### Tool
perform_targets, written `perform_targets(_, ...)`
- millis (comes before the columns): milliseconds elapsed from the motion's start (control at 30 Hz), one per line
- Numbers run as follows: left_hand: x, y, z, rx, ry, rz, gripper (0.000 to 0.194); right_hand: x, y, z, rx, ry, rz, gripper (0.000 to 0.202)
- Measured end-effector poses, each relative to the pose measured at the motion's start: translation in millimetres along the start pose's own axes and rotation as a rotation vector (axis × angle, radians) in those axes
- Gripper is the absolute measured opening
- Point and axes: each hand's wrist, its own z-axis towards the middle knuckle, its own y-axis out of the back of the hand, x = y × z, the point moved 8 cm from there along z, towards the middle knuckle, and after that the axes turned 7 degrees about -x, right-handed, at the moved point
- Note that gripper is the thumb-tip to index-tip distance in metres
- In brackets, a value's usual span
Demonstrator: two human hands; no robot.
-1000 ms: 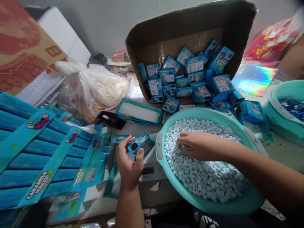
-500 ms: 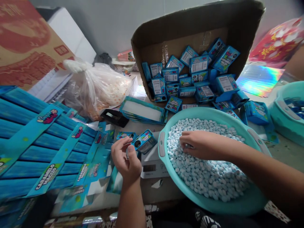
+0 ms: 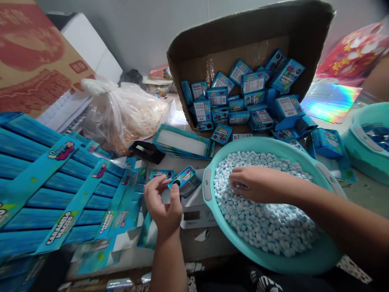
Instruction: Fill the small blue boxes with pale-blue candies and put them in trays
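Left hand [image 3: 164, 205]: thumb and fingers parted in an open grip at the near left end of a small blue printed box with a dark round spot [image 3: 186, 181]; the box lies tilted just beyond the thumb tip, contact unclear.

Right hand [image 3: 253, 184]: fingers curled down among small pale-blue and white round candies [image 3: 258, 227]; closure of grip cannot be told.

Oval turquoise plastic basin [image 3: 243, 257]: holds the candies, right of a pale flat digital scale [image 3: 199, 218] on the bench [image 3: 209, 243].

"CARAMELO" is legible on the small box [image 3: 186, 178] at centre, blue cardboard [image 3: 59, 231] lower left, and packets [image 3: 287, 76] upper right.
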Motion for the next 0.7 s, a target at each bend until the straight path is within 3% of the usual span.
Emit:
perform_targets(167,-12,-0.6,2,0.017,-0.132,0.081,0.030,1,2,-1,0.009,-0.016,-0.003,0.008)
perform_targets(300,-26,-20.8,-2,0.232,-0.302,0.191,0.036,5,2,1,0.012,-0.001,-0.003,0.007)
perform_targets(433,-34,-29.3,-4,0.376,-0.324,0.194,0.039,6,2,2,-0.002,0.014,-0.025,0.008)
perform_targets(533,-46,-13.5,5,0.295,-0.337,0.243,0.033,6,4,0,-0.018,0.002,-0.024,0.008)
perform_targets(700,-54,44.5,29,-0.124,-0.309,0.541,0.020,6,7,-1,-0.024,-0.005,-0.027,0.009)
